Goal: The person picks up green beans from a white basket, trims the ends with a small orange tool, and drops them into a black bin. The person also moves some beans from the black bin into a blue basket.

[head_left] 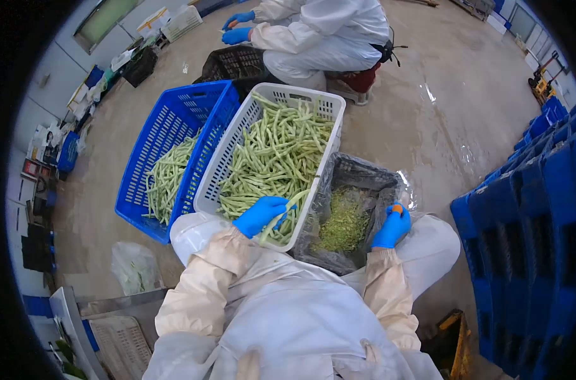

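Observation:
My left hand [261, 216], in a blue glove, is closed around a long pale green bean [294, 201] at the near end of the white basket [335, 124]. Heaps of green beans [272, 158] fill that basket. Over the right side of a dark, plastic-lined crate [329, 176], my right hand [394, 228] is closed, also gloved in blue. A small orange thing [397, 208] shows at its fingers; its kind is too small to make out. Green bean trimmings [344, 221] lie in the bottom of the lined crate.
A blue basket [163, 120] with more beans [171, 177] stands left of the white one. Across from me sits a person in white coveralls [329, 38], blue-gloved, behind a black crate [234, 63]. Blue pallets [535, 234] are stacked at right; a plastic bag [136, 267] lies left.

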`<control>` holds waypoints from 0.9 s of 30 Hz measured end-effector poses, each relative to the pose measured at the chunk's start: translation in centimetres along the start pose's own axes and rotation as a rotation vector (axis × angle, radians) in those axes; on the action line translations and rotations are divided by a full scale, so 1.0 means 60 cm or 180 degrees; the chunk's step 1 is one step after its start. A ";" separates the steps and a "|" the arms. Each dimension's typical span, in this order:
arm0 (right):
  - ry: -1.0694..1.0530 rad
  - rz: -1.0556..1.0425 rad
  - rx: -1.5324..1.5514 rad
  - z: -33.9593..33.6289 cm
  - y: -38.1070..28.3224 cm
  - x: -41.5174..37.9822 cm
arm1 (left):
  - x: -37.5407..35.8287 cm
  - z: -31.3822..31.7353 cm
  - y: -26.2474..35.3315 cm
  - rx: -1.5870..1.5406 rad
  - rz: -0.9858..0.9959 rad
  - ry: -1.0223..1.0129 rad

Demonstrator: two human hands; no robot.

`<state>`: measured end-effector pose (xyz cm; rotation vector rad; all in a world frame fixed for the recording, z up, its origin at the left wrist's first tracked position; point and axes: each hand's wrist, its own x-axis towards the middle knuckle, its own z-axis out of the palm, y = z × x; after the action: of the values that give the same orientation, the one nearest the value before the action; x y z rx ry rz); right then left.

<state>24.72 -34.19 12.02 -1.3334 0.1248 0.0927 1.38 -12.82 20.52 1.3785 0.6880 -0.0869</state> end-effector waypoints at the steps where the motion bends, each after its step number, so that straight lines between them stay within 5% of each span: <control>1: -0.0367 -0.0148 -0.0771 -0.007 0.014 0.002 | -0.003 -0.003 -0.004 -0.0045 -0.0069 0.0098; 3: -0.1168 -0.0599 -0.2078 0.002 0.019 -0.014 | -0.006 -0.008 -0.008 -0.0159 -0.0172 0.0121; 5: -0.1762 -0.2100 -0.2180 0.028 0.006 -0.062 | -0.005 -0.003 -0.008 -0.0143 -0.0199 -0.0056; 11: -0.3147 -0.2721 -0.2203 0.075 -0.043 -0.128 | -0.004 0.024 0.006 -0.0574 -0.0439 -0.0521; 18: -0.3217 -0.2871 -0.2245 0.077 -0.032 -0.133 | -0.009 0.021 0.011 -0.0468 -0.0549 -0.0552; 24: -0.3048 -0.2166 -0.2021 0.069 -0.002 -0.148 | 0.015 0.029 -0.051 0.1117 0.0288 0.0143; 26: -0.2783 0.0682 -0.0369 0.074 0.008 -0.157 | 0.029 0.040 -0.075 0.1569 0.1652 0.0603; 27: -0.2806 0.0690 -0.0390 0.077 0.008 -0.161 | 0.023 0.054 -0.070 0.0341 0.0481 0.0494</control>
<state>15.25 -29.55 13.98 -1.2904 -0.4910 0.8664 1.93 -16.25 16.30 1.5476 0.7137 0.1056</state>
